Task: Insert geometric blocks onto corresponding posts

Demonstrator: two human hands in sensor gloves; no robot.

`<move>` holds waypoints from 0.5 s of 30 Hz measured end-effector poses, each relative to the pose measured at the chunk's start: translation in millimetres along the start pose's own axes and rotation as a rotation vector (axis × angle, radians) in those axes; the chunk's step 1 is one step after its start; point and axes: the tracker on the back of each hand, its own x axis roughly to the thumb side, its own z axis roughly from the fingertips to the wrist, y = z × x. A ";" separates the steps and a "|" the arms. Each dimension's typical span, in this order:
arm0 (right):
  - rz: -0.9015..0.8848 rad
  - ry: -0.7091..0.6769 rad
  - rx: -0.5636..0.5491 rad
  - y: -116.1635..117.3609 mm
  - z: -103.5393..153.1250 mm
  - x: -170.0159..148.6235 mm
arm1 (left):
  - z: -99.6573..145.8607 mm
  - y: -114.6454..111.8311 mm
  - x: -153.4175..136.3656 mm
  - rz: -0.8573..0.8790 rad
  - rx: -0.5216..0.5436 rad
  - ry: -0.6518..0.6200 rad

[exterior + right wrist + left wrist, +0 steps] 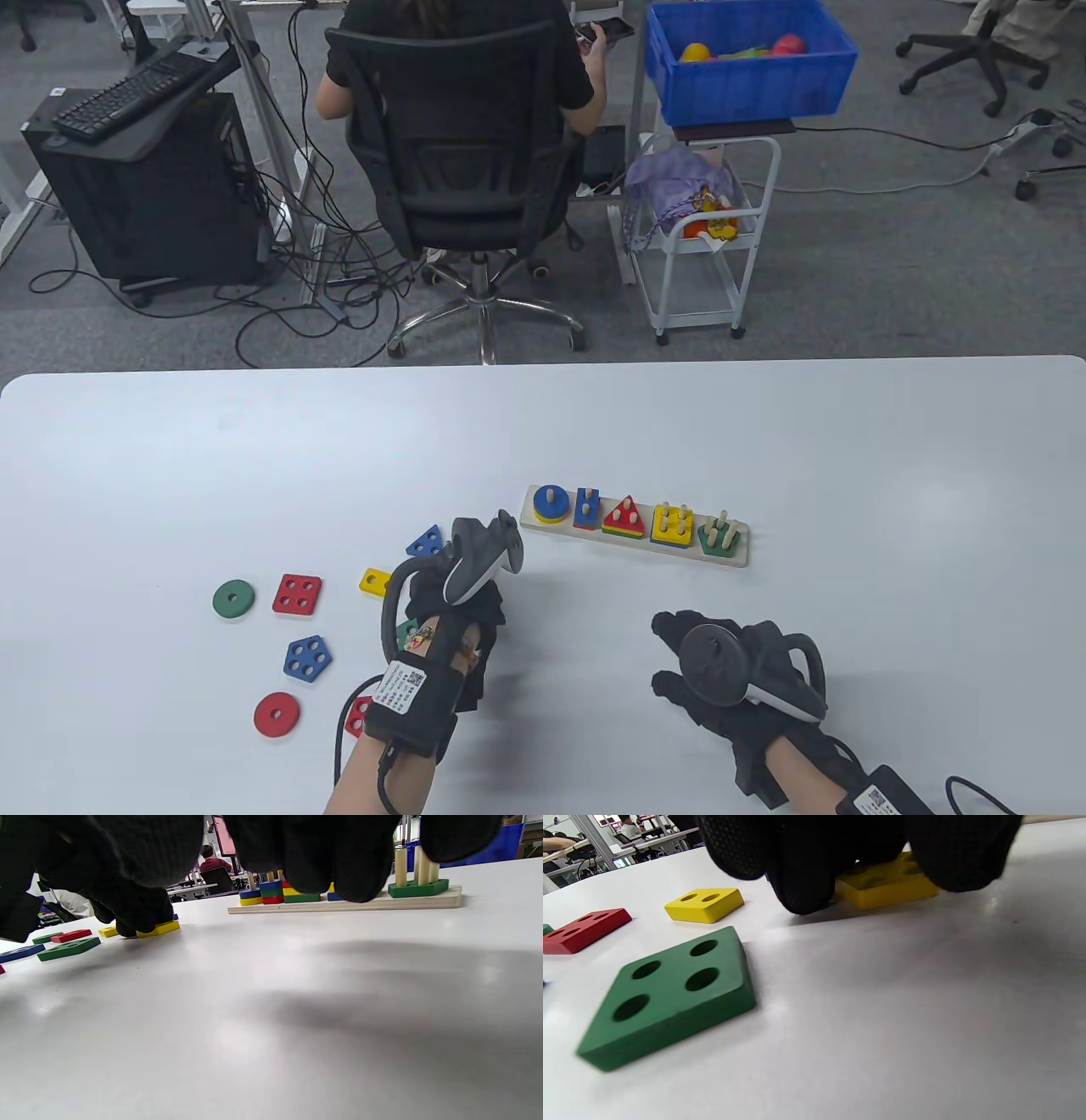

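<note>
The wooden post board (740, 557) lies mid-table with blocks stacked on its posts; its right end holds only a green pentagon (418, 888). My left hand (475, 613) reaches down left of the board. In the left wrist view its fingers (801, 887) and thumb curl round a yellow block (891, 890) that lies flat on the table. A green four-hole square (670, 997) lies close beside that hand, with a yellow two-hole rectangle (373, 581) further left. My right hand (670, 658) rests on the table below the board, fingers loose, holding nothing.
Loose blocks lie left of my left hand: a blue triangle (427, 541), red square (297, 594), green disc (233, 598), blue pentagon (307, 658) and red disc (277, 715). A person sits in an office chair (462, 136) beyond the table's far edge.
</note>
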 end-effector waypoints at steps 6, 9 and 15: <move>0.003 -0.007 0.022 3.3 -2.4 2.0 | -4.8 -0.6 9.2 -0.057 0.036 0.030; 0.001 -0.004 0.026 3.6 -3.4 1.9 | -6.6 -0.2 15.1 -0.105 0.028 0.027; -0.011 0.006 0.005 1.7 -3.6 -1.8 | -3.5 2.9 18.8 -0.068 0.081 -0.004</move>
